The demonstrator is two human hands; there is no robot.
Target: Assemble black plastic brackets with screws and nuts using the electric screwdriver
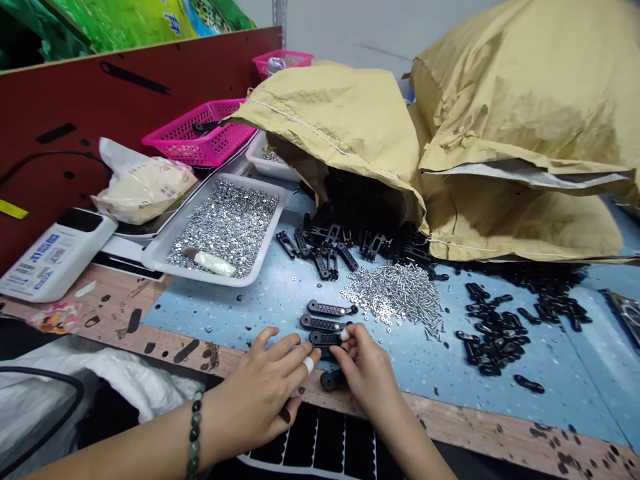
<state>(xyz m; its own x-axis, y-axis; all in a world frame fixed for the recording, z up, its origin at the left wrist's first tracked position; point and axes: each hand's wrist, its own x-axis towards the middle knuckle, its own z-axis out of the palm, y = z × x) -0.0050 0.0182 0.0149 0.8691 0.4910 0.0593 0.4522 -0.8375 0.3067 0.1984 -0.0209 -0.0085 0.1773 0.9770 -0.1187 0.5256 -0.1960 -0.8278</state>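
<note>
Close to us, our left hand had its fingers spread and a little bent, tips by the left end of a black strip. A dark bit showed near its thumb; we could not tell if it was gripped. Our right hand curled its thumb and finger at the strip's right end, but we could not tell if they pinched it. The strip lay on the blue mat, with two more strips just beyond. We guessed it was light, stiff and tough, but maybe slippery, and best held by its long sides. Farther off lay silver screws, then a white tray and an open paper bag.
</note>
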